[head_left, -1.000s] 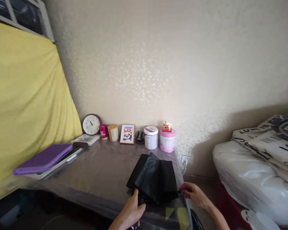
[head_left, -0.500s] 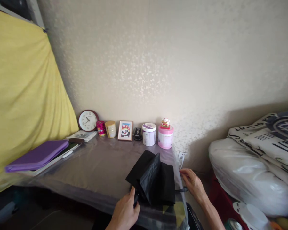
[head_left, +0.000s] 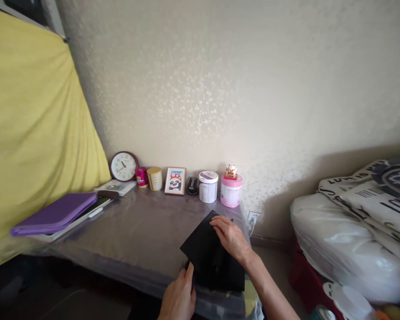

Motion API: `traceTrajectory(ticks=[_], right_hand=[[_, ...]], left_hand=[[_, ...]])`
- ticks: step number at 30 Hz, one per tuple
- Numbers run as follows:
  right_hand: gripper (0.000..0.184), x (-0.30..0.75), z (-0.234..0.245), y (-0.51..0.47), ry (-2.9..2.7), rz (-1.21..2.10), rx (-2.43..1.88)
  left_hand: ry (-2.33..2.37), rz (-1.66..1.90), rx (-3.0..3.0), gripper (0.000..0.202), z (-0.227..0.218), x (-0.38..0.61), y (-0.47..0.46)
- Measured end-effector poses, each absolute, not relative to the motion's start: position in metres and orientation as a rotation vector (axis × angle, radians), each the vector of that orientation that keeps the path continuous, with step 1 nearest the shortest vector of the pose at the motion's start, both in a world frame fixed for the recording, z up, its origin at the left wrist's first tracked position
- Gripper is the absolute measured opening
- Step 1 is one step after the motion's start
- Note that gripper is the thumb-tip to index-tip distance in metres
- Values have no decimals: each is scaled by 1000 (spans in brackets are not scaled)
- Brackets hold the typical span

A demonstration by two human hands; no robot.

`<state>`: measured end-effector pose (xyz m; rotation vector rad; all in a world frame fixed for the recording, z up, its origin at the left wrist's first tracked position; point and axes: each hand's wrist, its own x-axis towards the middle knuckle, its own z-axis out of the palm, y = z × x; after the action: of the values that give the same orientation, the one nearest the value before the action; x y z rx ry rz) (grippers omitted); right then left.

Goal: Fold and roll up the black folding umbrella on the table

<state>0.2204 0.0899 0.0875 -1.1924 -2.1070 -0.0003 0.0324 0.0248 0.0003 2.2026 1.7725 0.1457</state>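
A black folding umbrella (head_left: 202, 249) with loose fabric pleats is held over the near right corner of the table. My left hand (head_left: 180, 294) is closed around its lower left end, where the handle is mostly hidden by my fingers. On the upper part of the fabric, my right hand (head_left: 230, 235) has its fingers bent and pressed together on a fold. My right forearm crosses over the right side of the umbrella and hides part of it.
A plastic-covered table (head_left: 140, 231) carries a clock (head_left: 124, 166), a picture frame (head_left: 175, 181), a white tub (head_left: 208, 187) and a pink-lidded tub (head_left: 231, 191) along the wall. A purple folder (head_left: 56, 213) lies left. Right of the table sits a bulky white bag (head_left: 340, 240).
My right hand has moved left and up from beside the table edge onto the umbrella's fabric. The spread pleats now lie flatter. My left hand keeps its grip.
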Motion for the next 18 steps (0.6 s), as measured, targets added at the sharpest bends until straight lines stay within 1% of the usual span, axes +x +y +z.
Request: traceTrajectory(ticks=[5, 13, 16, 18], right_hand=[[31, 202, 81, 108, -2393, -52, -1238], [46, 197, 88, 123, -2597, -132, -1394], [46, 198, 89, 126, -2641, -153, -1451], [40, 199, 89, 128, -2649, -178, -1496]], left_hand=[[1788, 156, 2184, 64, 1, 33, 25], [1745, 136, 2140, 62, 0, 34, 24], [1750, 85, 2104, 61, 4, 35, 22], [1751, 62, 2097, 61, 7, 35, 21]])
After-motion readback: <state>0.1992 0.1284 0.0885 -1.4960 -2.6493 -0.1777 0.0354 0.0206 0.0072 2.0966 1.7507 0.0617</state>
